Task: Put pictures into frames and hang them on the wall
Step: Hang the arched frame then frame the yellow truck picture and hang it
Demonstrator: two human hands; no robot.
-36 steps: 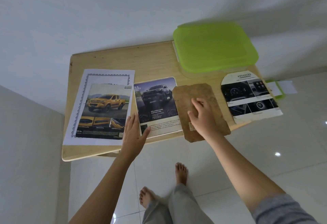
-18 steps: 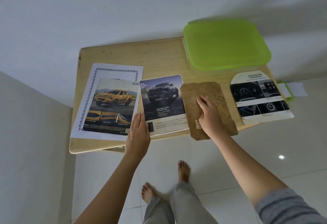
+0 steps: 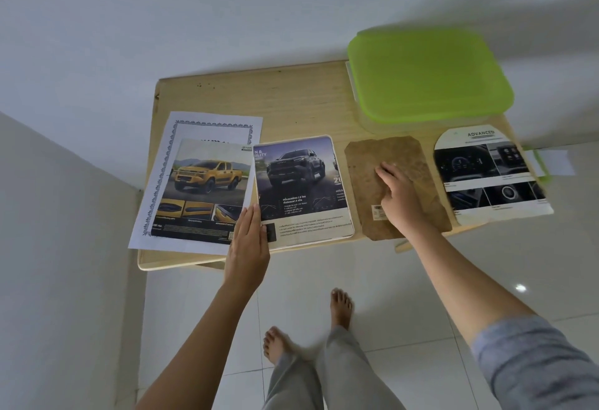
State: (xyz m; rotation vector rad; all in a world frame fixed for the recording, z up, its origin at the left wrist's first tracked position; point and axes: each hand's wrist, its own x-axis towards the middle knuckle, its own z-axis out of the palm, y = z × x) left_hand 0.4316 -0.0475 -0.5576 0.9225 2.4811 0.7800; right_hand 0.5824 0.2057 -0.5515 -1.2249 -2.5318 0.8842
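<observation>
Left hand [image 3: 248,241]: fingers straight and together, flat across the seam between yellow truck picture [image 3: 207,189] and dark truck picture [image 3: 301,189], lower centre.
Right hand [image 3: 400,197]: fingers lightly bent, tips pressing brown backing board [image 3: 366,166], right of centre; gripping nothing.
Risk: board and dark picture overhanging the near edge of the surface [image 3: 308,102]; likely to slide floorward under a careless push.

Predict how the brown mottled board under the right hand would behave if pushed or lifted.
The brown mottled board is probably stiff: it lies flat, uncurled, at the edge of the pale wooden table. It looks thin, so likely light. Under the right hand, it should slide rather than tip.
</observation>
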